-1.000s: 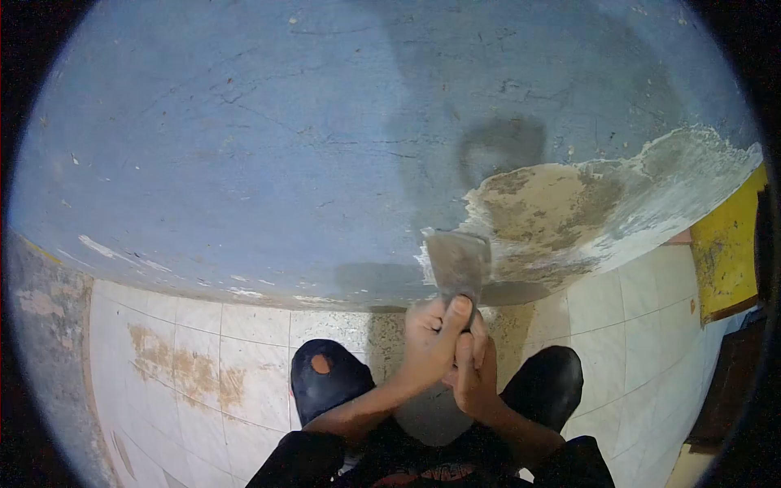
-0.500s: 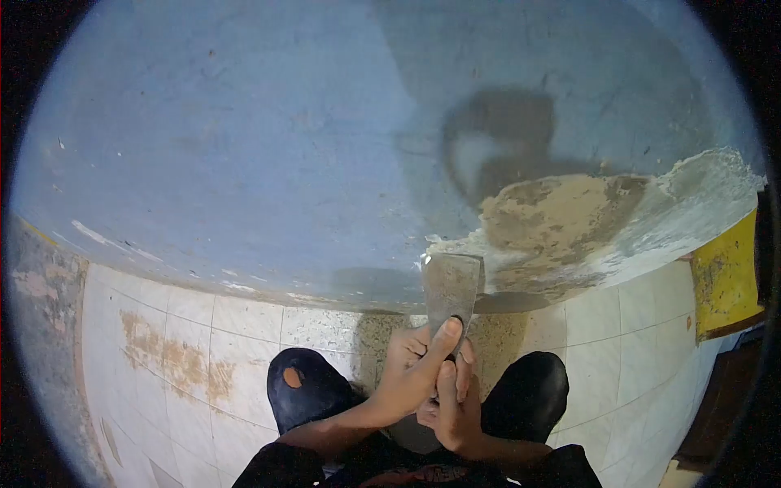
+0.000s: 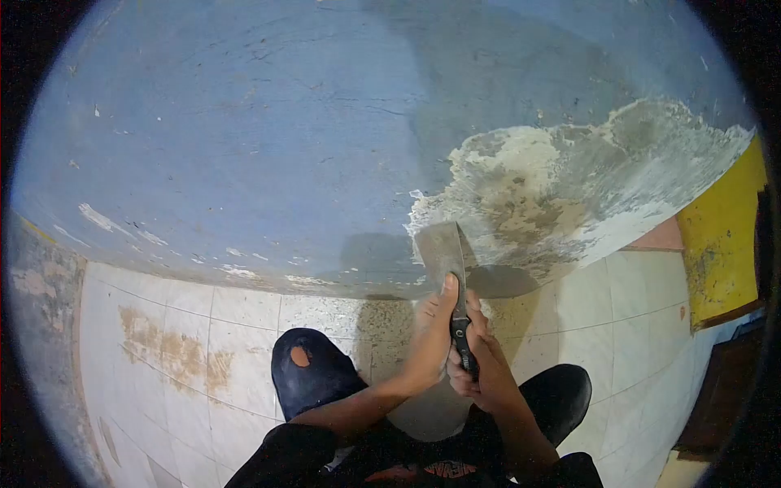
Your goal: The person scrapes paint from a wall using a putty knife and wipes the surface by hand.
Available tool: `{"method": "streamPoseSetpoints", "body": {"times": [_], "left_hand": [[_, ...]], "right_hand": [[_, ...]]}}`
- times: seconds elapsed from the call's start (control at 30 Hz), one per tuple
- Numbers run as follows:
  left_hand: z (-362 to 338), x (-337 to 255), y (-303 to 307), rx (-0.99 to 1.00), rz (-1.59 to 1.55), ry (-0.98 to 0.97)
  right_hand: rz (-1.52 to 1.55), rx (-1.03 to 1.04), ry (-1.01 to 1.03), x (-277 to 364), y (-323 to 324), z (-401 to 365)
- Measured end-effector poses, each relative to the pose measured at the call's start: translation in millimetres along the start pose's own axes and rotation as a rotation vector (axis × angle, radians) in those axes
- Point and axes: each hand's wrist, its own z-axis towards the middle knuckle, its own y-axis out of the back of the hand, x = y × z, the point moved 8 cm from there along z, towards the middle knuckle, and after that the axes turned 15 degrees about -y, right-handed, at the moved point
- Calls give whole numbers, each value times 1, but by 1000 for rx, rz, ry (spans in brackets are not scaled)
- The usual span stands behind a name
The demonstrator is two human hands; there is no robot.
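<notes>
A scraper with a wide metal blade and a black handle points up at the wall, its blade tilted leftward. The blade's edge lies at the left border of a bare patch in the blue paint; whether it touches the wall is hard to tell. My left hand is closed near the neck, thumb on the lower blade, some fingers hidden behind and slightly blurred. Around the black handle, my right hand is wrapped from the right side.
The blue wall curves across the view, with chipped spots along its base. White floor tiles carry a brown dusty smear at left. My dark-clothed knees flank my hands. A yellow panel stands at far right.
The scraper has swung from nearly upright to a leftward tilt, showing its black handle. My right hand has shifted right. The wall patch appears higher in view and more of its left border shows.
</notes>
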Motion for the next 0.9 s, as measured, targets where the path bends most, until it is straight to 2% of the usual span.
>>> {"method": "streamPoseSetpoints", "body": {"times": [0.03, 0.1, 0.13, 0.2, 0.23, 0.27, 0.33, 0.37, 0.43, 0.5, 0.63, 0.73, 0.83, 0.9], "left_hand": [[0, 5, -1, 0, -17, -3], [1, 14, 7, -100, -50, -7], [2, 11, 10, -101, -58, -1], [2, 0, 2, 119, -120, 28], [3, 0, 6, 116, -129, 32], [4, -2, 10, 126, -37, 9], [4, -3, 15, 131, 57, -14], [5, -6, 17, 143, 109, -35], [7, -10, 17, 152, 170, -61], [7, -12, 21, 141, 208, -38], [12, -24, 27, 185, 199, -41], [14, -14, 43, 182, 362, 28], [20, -18, 42, 194, 382, -22], [20, -26, 35, 157, 386, -32]], "right_hand": [[-52, -83, 2, 5, 4, -1], [-98, -59, 9, 6, -1, 3], [-203, -116, 57, 5, 1, 6], [-721, -198, 287, -17, 26, 21], [-951, -277, 417, -13, 19, 21], [-640, -254, 235, -22, 31, 25], [-327, -226, 50, -38, 35, 34], [-428, -258, 222, -39, 40, 40], [-522, -278, 397, -32, 33, 38], [-470, -260, 332, -12, -1, 28], [-561, -291, 319, -8, -16, 35], [-197, -278, 260, -19, -15, 42], [-220, -245, 327, -20, -20, 47], [-263, -385, 352, -12, -17, 37]]}}
